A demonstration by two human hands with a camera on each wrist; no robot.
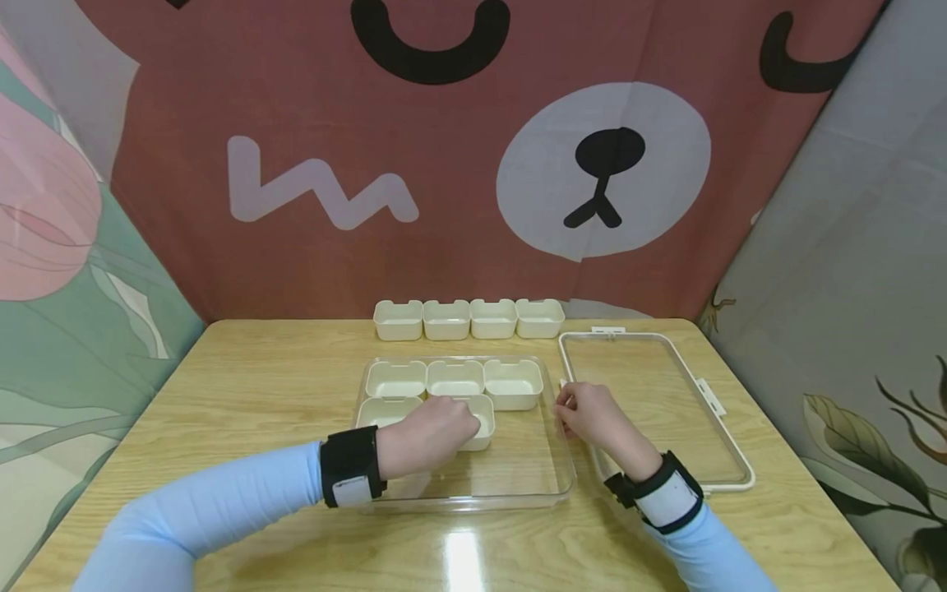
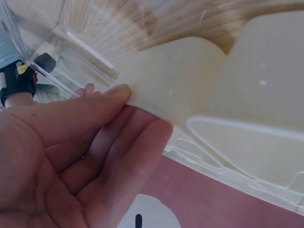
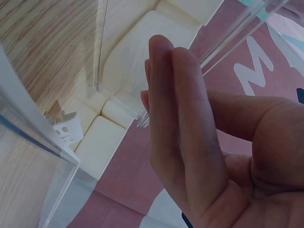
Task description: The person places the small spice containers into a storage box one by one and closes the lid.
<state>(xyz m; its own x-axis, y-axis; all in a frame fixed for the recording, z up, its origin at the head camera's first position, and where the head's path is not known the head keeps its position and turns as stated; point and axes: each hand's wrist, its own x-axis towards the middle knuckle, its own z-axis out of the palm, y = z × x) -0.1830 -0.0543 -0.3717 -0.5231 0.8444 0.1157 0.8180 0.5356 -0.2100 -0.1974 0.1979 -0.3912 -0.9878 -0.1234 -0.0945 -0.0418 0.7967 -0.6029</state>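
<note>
**Snag risk at the pinched cup**

Left hand (image 1: 429, 436) pinches the rim of a cream, rounded-rectangular cup (image 1: 484, 423) inside the clear plastic tray (image 1: 510, 499). Tilted grip could make it catch the neighbouring cup (image 1: 379, 410) and shove the row. Cup's at the fingertips, part-hidden, showing right of the hand. Right hand (image 1: 598, 413) relaxed, nothing visibly held, near tray's right wall.

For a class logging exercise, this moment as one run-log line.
left hand: pinches cup in clear tray | right hand: at tray's right | other cups: four in tray, four behind | white frame: right of tray
</note>
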